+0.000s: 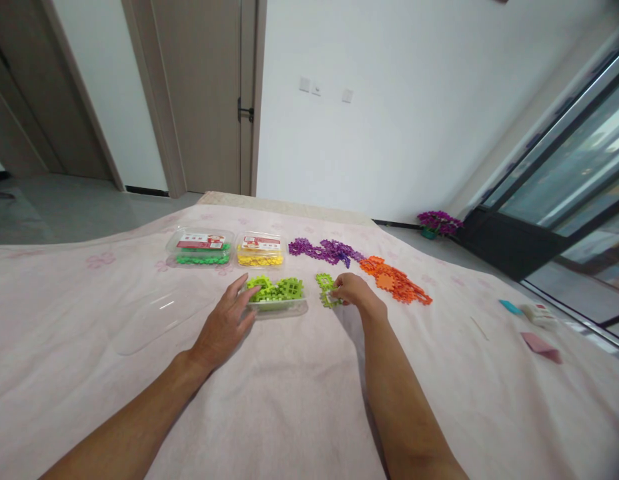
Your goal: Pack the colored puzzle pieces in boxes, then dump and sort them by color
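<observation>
A clear plastic box [284, 307] full of lime-green building pieces [278, 289] sits in the middle of the pink cloth. My left hand [228, 321] rests against the box's left end, fingers spread and touching its rim. Just right of the box lie a few loose lime-green pieces [325, 287]. My right hand [354, 291] is over them, fingers curled and pinching one at its lower edge.
Behind stand two lidded boxes, one with green pieces [202, 248] and one with yellow pieces [260, 250]. A purple pile [325, 250] and an orange pile [394, 279] lie to the right. A clear lid [156, 320] lies left. Small items [536, 313] lie far right.
</observation>
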The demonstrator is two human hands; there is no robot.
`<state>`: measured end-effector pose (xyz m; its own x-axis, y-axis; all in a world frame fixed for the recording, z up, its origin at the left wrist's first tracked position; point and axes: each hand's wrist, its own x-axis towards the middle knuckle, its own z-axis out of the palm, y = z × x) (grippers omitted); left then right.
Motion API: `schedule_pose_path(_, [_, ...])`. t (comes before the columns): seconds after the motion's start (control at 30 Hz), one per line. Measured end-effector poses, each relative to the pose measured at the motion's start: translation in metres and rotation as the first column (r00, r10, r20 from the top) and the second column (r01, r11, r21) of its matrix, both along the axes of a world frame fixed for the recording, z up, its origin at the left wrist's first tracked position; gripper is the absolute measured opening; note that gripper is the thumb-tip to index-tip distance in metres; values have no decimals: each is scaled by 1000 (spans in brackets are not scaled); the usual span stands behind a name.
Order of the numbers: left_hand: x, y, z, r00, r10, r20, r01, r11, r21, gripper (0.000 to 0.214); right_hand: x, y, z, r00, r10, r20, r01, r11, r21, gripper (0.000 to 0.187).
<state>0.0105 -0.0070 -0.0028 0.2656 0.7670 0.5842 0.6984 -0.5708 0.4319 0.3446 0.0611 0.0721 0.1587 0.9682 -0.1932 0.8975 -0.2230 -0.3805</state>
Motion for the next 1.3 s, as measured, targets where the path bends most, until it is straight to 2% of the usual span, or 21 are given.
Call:
schedule_pose_path(0.1, [1,0,0,1000,-4,15,4,1000,2,39,-6,1,8,983,38,-180,-2,981,196,8])
schedule_pose_path(0.17, [1,0,-1,1000,-11,23,10,1000,5,38,-17,0,15,938,89,-335,24,947,321,10])
schedule_pose_path(0.23, [0,0,-1,1000,-17,25,17,1000,7,38,-35,-2,19,871,165,-462,32,920,390,12])
schedule_pose_path(0.33, [0,1,-2,999,-28,23,28,1000,14,41,-65,-7,19,775,259,-576,-10,917,399,13])
schedule_pose_path(0.5, [1,2,-1,998,-29,61,26,998,51,62,-107,-12,5,749,259,-610,-52,941,336,14])
schedule_pose_path(0.63, [1,1,2,997,-12,71,6,997,81,72,-126,-14,-4,665,267,-697,-69,952,299,31])
schedule_pose_path(0.7, [1,0,4,999,4,54,-8,996,90,72,-129,-14,-4,661,270,-700,-71,951,300,37])
schedule_pose_path(0.8, [0,-1,6,1000,19,-5,-18,994,107,67,-123,-13,1,773,293,-563,-81,926,370,35])
schedule_pose_path(0.9, [0,-2,5,997,10,-80,0,993,120,55,-108,-13,11,913,328,-243,-188,866,464,31])
schedule_pose_path(0.97, [0,-1,4,993,4,-118,11,992,124,48,-99,-15,19,940,338,-48,-284,851,442,35])
schedule_pose_path(1.1, [-1,0,1,990,7,-141,13,990,138,45,-92,-22,25,898,389,206,-436,844,311,40])
schedule_pose_path(1.3, [-1,1,1,989,15,-144,4,991,130,44,-105,-30,21,737,500,456,-625,760,178,40])
